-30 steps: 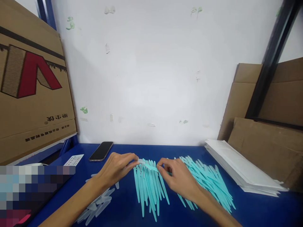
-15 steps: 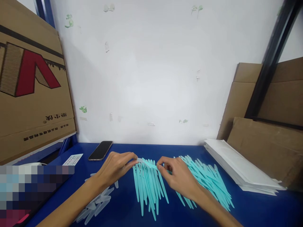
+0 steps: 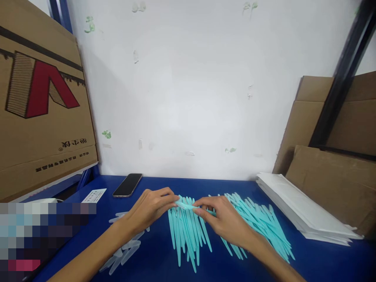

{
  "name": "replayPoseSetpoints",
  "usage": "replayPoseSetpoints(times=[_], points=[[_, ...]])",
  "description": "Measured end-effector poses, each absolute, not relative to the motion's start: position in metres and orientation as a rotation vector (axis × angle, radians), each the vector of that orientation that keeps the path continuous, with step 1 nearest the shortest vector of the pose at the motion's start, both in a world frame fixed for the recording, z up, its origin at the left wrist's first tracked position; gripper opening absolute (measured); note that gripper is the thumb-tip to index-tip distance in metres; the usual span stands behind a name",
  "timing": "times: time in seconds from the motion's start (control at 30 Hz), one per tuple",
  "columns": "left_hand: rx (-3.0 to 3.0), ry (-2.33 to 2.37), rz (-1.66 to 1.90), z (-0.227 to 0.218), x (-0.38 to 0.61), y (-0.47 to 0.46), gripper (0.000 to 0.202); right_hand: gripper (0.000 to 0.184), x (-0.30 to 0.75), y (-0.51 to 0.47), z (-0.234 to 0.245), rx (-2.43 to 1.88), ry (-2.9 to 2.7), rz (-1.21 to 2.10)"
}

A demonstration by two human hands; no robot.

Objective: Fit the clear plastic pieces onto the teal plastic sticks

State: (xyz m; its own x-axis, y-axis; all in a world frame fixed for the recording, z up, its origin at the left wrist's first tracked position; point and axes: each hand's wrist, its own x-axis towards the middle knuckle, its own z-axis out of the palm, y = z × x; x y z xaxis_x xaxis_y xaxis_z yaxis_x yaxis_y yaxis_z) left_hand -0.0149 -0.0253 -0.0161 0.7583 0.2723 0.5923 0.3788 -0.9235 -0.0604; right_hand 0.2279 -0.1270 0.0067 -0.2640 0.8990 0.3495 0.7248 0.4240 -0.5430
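Over the middle pile, my left hand (image 3: 155, 205) pinches a clear plastic cap (image 3: 179, 203) between thumb and fingers. My right hand (image 3: 219, 213) grips a slim turquoise plastic stick (image 3: 190, 207), whose left end meets the cap; how deep it sits inside I cannot tell. Below both hands lies a fan of turquoise sticks (image 3: 188, 235), several with clear caps at their far ends. Loose clear caps (image 3: 129, 252) are scattered under and beside my left forearm. To the right, partly behind my right hand, spreads another heap of turquoise sticks (image 3: 264, 223).
A phone (image 3: 127, 185) and a printed card (image 3: 94, 195) lie at the back left of the blue table (image 3: 164, 262). White envelopes (image 3: 305, 211) are stacked at the right, against cardboard (image 3: 329, 184). A large carton (image 3: 47, 129) stands at the left, before a white wall (image 3: 188, 90).
My hands have come closer together, and the stick and cap now overlap more between the fingers. The whole view has shifted slightly.
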Motion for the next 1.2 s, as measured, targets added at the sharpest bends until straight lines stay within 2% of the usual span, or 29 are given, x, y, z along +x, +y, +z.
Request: replayPoseSetpoints(times=[0.27, 0.67, 0.97, 1.07, 1.2], points=[[-2.849, -0.467, -0.872, -0.019, -0.007, -0.041, 0.022, 0.04, 0.229, -0.124, 0.005, -1.4, -2.066, 0.403], [-2.887, -0.417, -1.07, -0.02, -0.006, -0.042, 0.023, 0.04, 0.227, -0.124, 0.002, -1.344, -1.996, 0.517], [-2.867, -0.594, -0.935, -0.01, -0.008, -0.035, 0.024, 0.024, 0.232, -0.127, 0.008, -1.408, -2.181, 0.351], [-2.895, -0.726, -0.87, 0.007, -0.018, -0.028, 0.023, 0.029, 0.238, -0.124, 0.005, -1.534, -2.165, 0.134], [-3.026, -1.124, -0.598, 0.02, -0.044, -0.01, 0.025, 0.032, 0.252, -0.114, 0.001, -1.788, -2.128, -0.129]])
